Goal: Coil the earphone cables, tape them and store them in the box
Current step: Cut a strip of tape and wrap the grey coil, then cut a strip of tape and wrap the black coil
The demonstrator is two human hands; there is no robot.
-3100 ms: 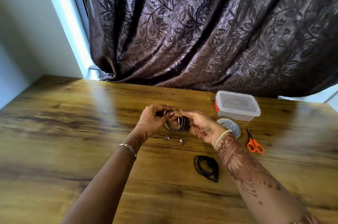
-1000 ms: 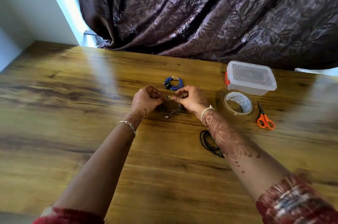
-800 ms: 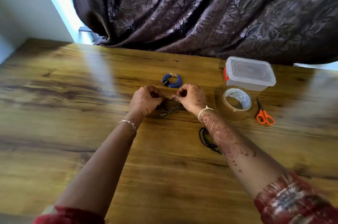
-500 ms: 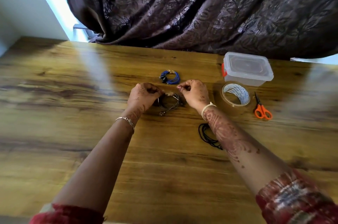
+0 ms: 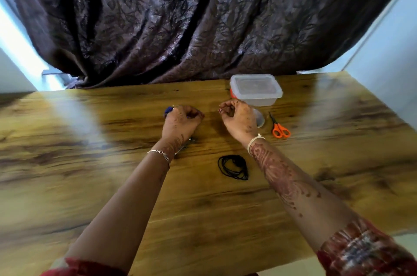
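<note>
Left hand [image 5: 182,121] curled above grey earphone coil [image 5: 188,142], right hand [image 5: 238,119] curled near box [image 5: 256,89]; what the hands hold, cannot tell

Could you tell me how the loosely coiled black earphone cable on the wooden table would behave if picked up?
The thin black coiled earphone cable would probably flop and sag, being slender cord. Its loops lie uneven with no tape visible, so they may spill apart when lifted. It is likely very light.

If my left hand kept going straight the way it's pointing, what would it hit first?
Likely only bare table, then the curtain: the left hand aims just right of the blue coil, though depth is unclear.
</note>
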